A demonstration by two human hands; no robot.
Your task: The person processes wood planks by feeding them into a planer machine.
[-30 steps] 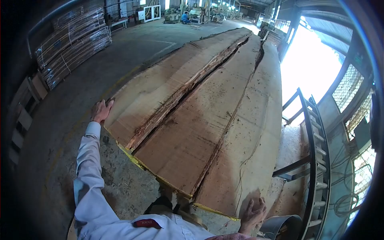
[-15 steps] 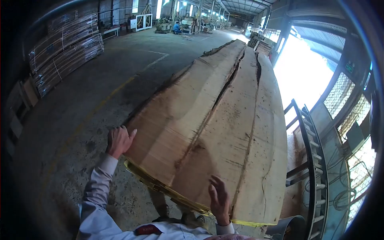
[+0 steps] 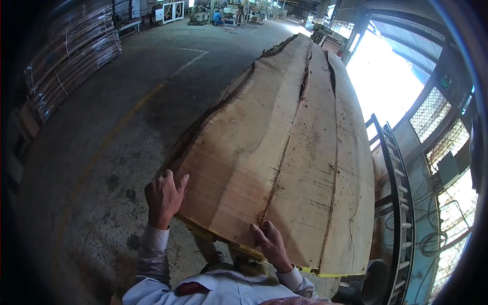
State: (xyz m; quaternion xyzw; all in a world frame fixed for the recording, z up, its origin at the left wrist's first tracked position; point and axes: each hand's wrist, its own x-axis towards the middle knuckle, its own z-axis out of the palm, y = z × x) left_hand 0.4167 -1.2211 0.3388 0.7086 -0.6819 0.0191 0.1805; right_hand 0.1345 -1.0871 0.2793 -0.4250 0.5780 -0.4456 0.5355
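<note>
Long rough-sawn wooden planks (image 3: 239, 168) lie side by side on a stack, with a bark edge along the left. At the near left corner, my left hand (image 3: 165, 199) is closed over the side of the leftmost plank, its thumb raised along the top. My right hand (image 3: 274, 246) rests on the near end of the planks, beside a dark seam. Its fingers are bent in, and whether something small is pinched under them is hidden. Yellow colouring (image 3: 244, 250) shows along the near end below the top layer.
A black roller conveyor frame (image 3: 399, 203) stands close on the right. Behind it are mesh windows (image 3: 432, 114) and coiled cable. Strapped timber bundles (image 3: 71, 56) are stacked at the left. A person in blue (image 3: 217, 18) is low down near machines at the back.
The long gap between the left and middle planks has narrowed. My right hand has moved from hovering with spread fingers onto the planks, fingers curled. My view has shifted.
</note>
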